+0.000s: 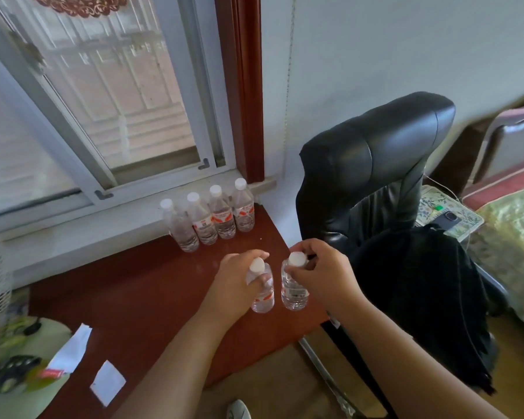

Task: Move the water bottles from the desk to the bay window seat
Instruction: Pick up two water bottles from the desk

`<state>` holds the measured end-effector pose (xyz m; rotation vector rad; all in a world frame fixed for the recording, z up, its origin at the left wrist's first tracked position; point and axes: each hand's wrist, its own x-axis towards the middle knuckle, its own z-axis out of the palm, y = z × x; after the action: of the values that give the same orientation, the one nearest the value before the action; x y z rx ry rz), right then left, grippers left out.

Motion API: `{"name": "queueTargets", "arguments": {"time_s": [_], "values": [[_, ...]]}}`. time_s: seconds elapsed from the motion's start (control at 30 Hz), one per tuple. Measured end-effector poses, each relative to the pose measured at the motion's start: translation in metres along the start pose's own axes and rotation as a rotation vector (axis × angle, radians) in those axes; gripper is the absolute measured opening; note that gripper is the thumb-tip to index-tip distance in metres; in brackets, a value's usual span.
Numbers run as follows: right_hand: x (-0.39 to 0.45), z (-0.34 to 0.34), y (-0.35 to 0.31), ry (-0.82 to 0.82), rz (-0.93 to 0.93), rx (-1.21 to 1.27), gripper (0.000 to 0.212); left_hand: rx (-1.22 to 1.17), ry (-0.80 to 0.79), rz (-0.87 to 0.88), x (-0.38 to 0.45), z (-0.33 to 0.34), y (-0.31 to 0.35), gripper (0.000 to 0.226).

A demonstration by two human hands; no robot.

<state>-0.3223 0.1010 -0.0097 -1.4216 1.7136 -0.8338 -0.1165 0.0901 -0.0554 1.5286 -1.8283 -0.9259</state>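
Water bottles, one pinched near its cap in the left hand [239, 279] and one in the right hand [315, 273], stand near the desk's [152, 285] right edge, where a slack grip could tip them over it.

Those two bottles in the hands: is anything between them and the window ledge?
Partly. Four bottles stand in a row at the desk's far edge, right before the white ledge. The left hand's bottle and right hand's bottle must pass over or beside them.
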Motion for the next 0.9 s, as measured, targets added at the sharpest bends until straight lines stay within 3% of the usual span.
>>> {"name": "queueTargets", "arguments": {"time_s": [0.6, 0.77, 0.83, 0.9], "values": [[-0.007, 0.05, 0.051, -0.082, 0.078, -0.071, 0.035, 0.083, -0.085, -0.065, -0.013, 0.016, -0.039, 0.045], [-0.003, 0.055, 0.056, -0.088, 0.036, -0.1, 0.034, 0.044, -0.121, -0.108, -0.014, 0.02, -0.045, 0.06], [-0.001, 0.055, 0.063, -0.124, 0.021, -0.152, 0.042, 0.051, -0.116, -0.099, -0.015, 0.022, -0.045, 0.061], [0.004, 0.055, 0.072, -0.18, 0.018, -0.268, 0.064, 0.054, -0.118, -0.091, -0.015, 0.023, -0.046, 0.062]]}}
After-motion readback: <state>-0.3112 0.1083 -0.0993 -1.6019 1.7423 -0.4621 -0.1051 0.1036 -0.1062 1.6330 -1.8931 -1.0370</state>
